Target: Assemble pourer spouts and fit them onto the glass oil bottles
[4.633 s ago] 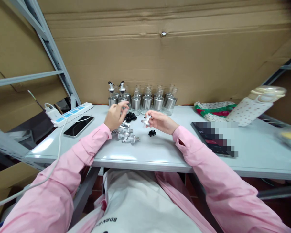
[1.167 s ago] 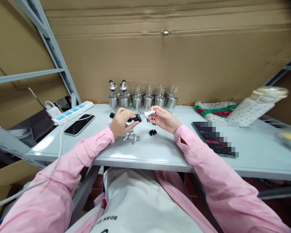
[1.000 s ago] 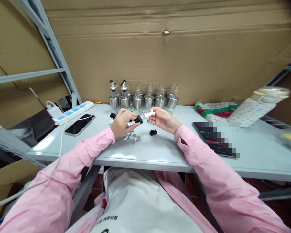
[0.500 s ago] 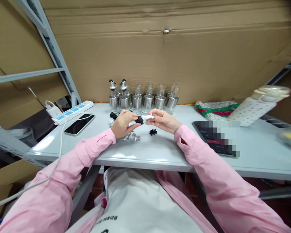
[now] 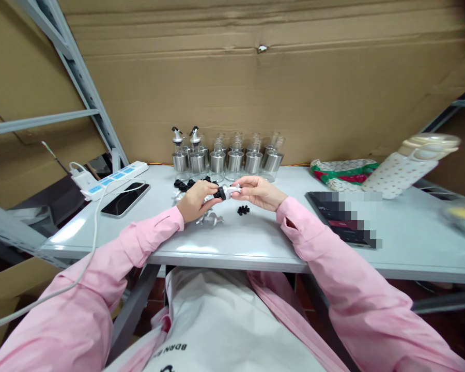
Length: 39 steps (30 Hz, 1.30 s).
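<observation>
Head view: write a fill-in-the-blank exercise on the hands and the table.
The left hand and right hand together hold a pourer with a ___ stopper.
The phone lies on the table at the person's ___ side.
The bottles stand before a ___ wall.
Answers: black; left; cardboard.

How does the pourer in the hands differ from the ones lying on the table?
The held pourer has a black stopper; the loose pourers look bare metal. The held pourer is pinched between left hand and right hand; the loose pourers lie untouched. Both are silver.
</observation>
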{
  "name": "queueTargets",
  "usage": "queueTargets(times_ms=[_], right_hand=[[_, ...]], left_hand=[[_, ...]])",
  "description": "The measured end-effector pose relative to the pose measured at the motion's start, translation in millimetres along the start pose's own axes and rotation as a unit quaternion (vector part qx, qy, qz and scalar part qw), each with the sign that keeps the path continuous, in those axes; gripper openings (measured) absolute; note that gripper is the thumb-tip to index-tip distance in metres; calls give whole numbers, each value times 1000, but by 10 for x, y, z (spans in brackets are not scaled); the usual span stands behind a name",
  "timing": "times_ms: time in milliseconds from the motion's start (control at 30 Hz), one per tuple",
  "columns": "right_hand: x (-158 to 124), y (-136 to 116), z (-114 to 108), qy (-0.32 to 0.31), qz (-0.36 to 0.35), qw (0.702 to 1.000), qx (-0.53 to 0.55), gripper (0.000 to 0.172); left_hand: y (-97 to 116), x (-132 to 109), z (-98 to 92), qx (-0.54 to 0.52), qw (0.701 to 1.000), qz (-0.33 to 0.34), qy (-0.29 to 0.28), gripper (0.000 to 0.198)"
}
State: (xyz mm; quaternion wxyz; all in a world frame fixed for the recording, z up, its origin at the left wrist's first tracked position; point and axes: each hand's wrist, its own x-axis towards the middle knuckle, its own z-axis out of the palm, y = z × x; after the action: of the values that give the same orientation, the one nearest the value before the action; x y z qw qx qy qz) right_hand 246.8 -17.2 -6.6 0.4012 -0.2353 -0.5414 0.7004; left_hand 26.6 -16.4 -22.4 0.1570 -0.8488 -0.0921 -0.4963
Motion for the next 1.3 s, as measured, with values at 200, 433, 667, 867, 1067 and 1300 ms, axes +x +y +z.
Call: queueTargets(times_ms=[200,433,667,867,1067,1300], right_hand=[[-2,-14,7,12,-6,1000,-11,27],[10,0,35,4,-13,1000,-12,25],[10,5,24,-8,0,1000,-26,26],[8,2,13,-7,8,999,-33,26],[19,23,-13,-5,11,999,-48,28],[23,28,7,-1,14,999,-43,28]], left_hand=[[31,19,-12,-5,1000,10,-7,13],[10,-13,3,-16,1000,-4,-3,15],[17,8,-8,-18,1000,10,-3,17],[35,18,-16,-24,1000,11,-12,14],[46,19,-14,-8,1000,0,-23,12],[40,22,-10,-22,999,-5,-28,12]])
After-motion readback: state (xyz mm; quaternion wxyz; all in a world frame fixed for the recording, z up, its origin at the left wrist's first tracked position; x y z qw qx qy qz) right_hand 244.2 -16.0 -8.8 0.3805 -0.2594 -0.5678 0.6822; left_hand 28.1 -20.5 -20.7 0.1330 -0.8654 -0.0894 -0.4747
